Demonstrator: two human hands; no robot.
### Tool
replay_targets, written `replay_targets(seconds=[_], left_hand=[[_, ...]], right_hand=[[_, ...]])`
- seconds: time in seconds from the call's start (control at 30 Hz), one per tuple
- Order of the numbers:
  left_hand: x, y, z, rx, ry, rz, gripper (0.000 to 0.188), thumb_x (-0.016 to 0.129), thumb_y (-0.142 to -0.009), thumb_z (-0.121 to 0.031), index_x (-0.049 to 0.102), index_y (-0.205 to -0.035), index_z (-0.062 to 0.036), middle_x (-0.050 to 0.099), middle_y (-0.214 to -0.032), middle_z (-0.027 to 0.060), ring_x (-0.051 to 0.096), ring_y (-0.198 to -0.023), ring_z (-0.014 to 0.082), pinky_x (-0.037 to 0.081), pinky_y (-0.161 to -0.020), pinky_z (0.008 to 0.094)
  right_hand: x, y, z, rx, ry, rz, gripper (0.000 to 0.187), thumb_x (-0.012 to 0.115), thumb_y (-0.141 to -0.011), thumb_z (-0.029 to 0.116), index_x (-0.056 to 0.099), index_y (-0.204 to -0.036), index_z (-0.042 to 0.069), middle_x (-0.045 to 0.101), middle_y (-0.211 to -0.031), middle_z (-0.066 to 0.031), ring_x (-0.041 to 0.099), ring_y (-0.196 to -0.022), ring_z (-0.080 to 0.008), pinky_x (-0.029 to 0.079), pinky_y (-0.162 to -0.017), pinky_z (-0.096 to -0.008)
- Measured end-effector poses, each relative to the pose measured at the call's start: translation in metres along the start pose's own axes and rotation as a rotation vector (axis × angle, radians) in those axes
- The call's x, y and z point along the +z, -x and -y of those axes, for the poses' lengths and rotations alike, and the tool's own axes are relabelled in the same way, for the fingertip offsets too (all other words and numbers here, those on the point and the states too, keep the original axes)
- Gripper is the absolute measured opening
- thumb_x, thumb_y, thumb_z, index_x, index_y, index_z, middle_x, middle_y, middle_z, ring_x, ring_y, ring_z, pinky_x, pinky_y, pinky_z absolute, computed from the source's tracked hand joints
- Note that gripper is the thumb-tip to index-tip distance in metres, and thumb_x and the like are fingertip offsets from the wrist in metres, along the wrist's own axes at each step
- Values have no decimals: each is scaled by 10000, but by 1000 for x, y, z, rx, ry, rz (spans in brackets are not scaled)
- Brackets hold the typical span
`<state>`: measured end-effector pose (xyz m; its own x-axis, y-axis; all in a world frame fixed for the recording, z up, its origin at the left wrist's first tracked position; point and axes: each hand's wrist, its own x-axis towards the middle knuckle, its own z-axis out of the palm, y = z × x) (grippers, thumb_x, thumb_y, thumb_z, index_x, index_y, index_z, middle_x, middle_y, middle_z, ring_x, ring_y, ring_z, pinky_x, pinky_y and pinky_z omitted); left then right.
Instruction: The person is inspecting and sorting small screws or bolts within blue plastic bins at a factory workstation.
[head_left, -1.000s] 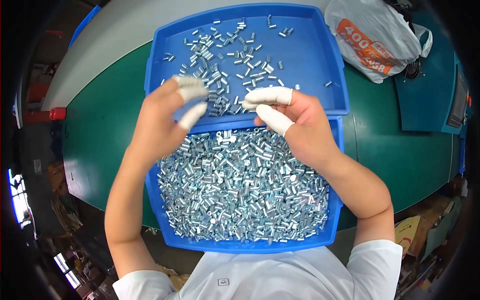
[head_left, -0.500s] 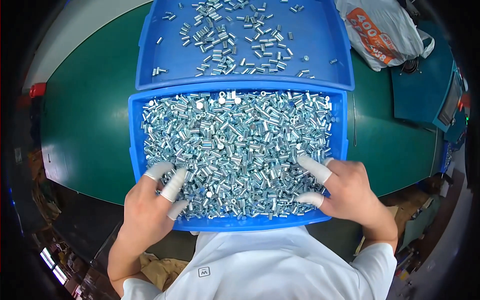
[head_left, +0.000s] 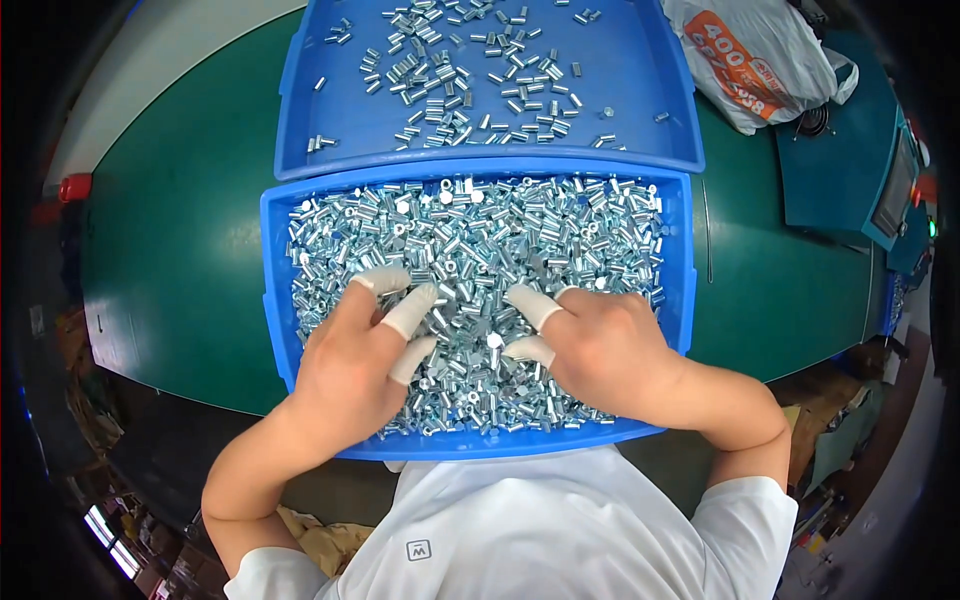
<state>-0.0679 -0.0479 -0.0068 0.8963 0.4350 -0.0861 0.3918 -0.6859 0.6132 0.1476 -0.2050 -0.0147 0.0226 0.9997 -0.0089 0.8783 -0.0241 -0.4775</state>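
A blue plastic tray (head_left: 679,250) in front of me holds a thick layer of small silvery metal cylinders (head_left: 480,225), some showing hollow ends and some flat round heads. My left hand (head_left: 350,365) reaches into the left middle of the pile, and my right hand (head_left: 615,345) into the right middle. White finger cots cover the thumb and some fingers of each hand. On both hands the fingers and thumb are apart, their tips touching the pieces and pointing toward each other across a narrow gap. Neither hand visibly grips a piece.
Beyond the near tray lies a second blue tray (head_left: 620,85) with scattered cylinders of the same kind. Both are on a green table (head_left: 180,270). A white plastic bag (head_left: 775,60) and a teal device (head_left: 840,190) stand at the far right. A thin rod (head_left: 708,235) lies beside the trays.
Both hands have moved inward and farther from me, from the near corners of the pile toward its middle. Pieces between them have shifted.
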Motion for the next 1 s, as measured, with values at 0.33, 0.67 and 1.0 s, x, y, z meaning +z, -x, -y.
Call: replay_targets(seconds=[0.33,0.67,1.0], left_hand=[[-8,-41,11,245,-64,-183,450,818,-782,-82,678,-1207,-37,638,-1221,148,674,-969,340,568,-798,430],[-8,15,11,410,-244,179,459,691,-761,-93,712,-1211,-184,591,-1403,111,572,-1282,342,501,-986,463],[-7,2,26,339,-146,95,421,828,-728,-173,724,-1136,-158,633,-1308,95,610,-1216,324,511,-938,419]], right_hand=[[-5,-25,-14,-98,-21,-211,367,840,-806,217,731,-1134,93,624,-751,-50,646,-614,-238,505,-501,-383],[18,-2,-5,-521,-124,88,323,683,-760,204,770,-1071,188,652,-1156,-14,587,-972,-197,458,-796,-326],[18,-30,-7,-545,-128,16,234,701,-768,176,768,-992,173,655,-1144,-12,580,-887,-193,457,-739,-345]])
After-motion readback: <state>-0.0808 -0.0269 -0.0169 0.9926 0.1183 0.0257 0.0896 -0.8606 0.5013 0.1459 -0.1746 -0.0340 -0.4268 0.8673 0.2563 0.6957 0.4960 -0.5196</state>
